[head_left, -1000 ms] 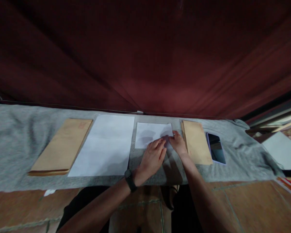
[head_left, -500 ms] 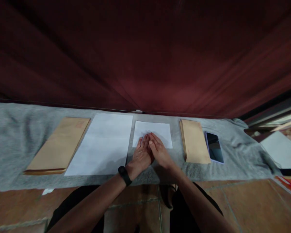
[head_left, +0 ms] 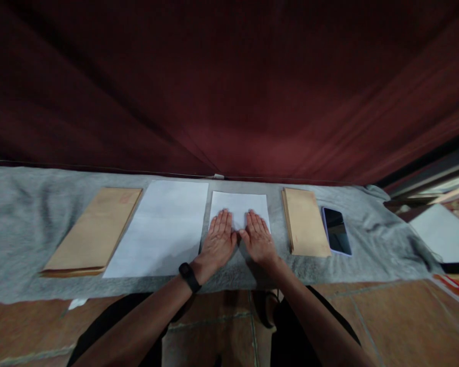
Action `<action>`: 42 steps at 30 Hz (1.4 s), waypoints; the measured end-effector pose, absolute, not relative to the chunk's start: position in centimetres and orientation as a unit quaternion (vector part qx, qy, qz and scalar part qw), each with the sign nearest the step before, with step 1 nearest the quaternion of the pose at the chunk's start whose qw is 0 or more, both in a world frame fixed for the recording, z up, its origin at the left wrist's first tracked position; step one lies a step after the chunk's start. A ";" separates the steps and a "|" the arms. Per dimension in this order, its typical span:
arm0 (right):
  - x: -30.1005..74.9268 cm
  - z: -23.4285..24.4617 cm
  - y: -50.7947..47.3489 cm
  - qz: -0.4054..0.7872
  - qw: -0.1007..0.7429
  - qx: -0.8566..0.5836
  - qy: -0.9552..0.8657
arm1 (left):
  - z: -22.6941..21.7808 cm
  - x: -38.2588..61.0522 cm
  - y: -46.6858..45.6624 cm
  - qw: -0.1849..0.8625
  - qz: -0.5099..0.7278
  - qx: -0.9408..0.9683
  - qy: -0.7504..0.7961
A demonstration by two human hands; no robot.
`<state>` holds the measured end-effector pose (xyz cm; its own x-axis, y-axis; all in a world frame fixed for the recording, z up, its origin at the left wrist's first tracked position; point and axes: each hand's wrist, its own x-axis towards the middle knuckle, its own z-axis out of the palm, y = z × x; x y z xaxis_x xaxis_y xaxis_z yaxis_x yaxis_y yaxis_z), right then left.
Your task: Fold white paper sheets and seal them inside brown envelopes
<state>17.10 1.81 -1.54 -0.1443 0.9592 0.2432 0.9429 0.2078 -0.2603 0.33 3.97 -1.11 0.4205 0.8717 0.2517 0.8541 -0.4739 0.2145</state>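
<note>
A large white paper sheet (head_left: 164,224) and a flat brown paper envelope (head_left: 95,229) lie left of centre; a stack of brown envelopes (head_left: 305,221) and a black smartphone (head_left: 336,230) lie right. At frame centre, the small white folded paper (head_left: 239,206) lies flat, its long axis left-right. The left hand (head_left: 217,243) and right hand (head_left: 258,241) rest on its near edge, spread flat side by side and gripping nothing. Everything sits on a grey cloth (head_left: 23,219) below a dark red curtain (head_left: 229,86).

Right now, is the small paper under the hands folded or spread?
Folded, it seems: small paper is much shorter than the white sheet beside it; left hand and right hand press it flat.
</note>
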 end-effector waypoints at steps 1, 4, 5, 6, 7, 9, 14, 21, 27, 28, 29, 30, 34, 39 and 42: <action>17.5 -1.6 1.7 0.018 0.178 -0.638 -0.749 | -1.0 0.3 3.9 0.028 0.164 0.839 0.518; 18.5 -1.9 1.3 0.003 0.178 -0.662 -0.728 | -1.0 0.1 3.8 0.029 0.159 0.828 0.537; 18.9 -2.1 1.1 -0.003 0.179 -0.670 -0.721 | -1.0 0.0 3.8 0.028 0.159 0.823 0.544; 19.1 -2.2 0.9 -0.009 0.180 -0.677 -0.713 | -1.0 0.0 3.7 0.027 0.158 0.819 0.551; 19.4 -2.3 0.7 -0.014 0.181 -0.684 -0.706 | -0.9 -0.1 3.7 0.026 0.156 0.815 0.557; 19.7 -2.3 0.5 -0.018 0.179 -0.702 -0.689 | -0.7 -0.3 3.7 0.023 0.150 0.810 0.566; 19.6 -0.6 1.6 0.010 0.200 -0.718 -0.666 | 0.7 0.2 4.3 0.008 0.163 0.819 0.550; 16.4 0.9 5.2 0.143 0.233 -0.637 -0.721 | 0.4 2.5 6.8 0.047 0.152 0.873 0.460; 15.4 0.0 6.5 0.110 0.191 -0.647 -0.730 | -0.4 3.0 8.2 0.037 0.100 0.863 0.495; 15.5 -0.1 6.6 0.097 0.184 -0.652 -0.729 | -0.4 2.9 8.3 0.034 0.102 0.857 0.504; 15.7 -0.2 6.6 0.084 0.179 -0.657 -0.728 | -0.5 2.9 8.5 0.031 0.107 0.852 0.511; 15.9 -0.4 6.6 0.071 0.176 -0.661 -0.726 | -0.5 2.7 8.6 0.029 0.115 0.848 0.517; 17.0 -1.0 6.4 0.025 0.170 -0.681 -0.712 | -0.8 2.0 8.9 0.020 0.145 0.831 0.537; 18.6 -1.6 6.1 0.000 0.177 -0.705 -0.687 | -1.0 1.2 9.2 0.011 0.155 0.808 0.568; 19.1 -1.6 5.9 -0.002 0.189 -0.717 -0.671 | -1.2 0.9 9.2 0.009 0.161 0.789 0.593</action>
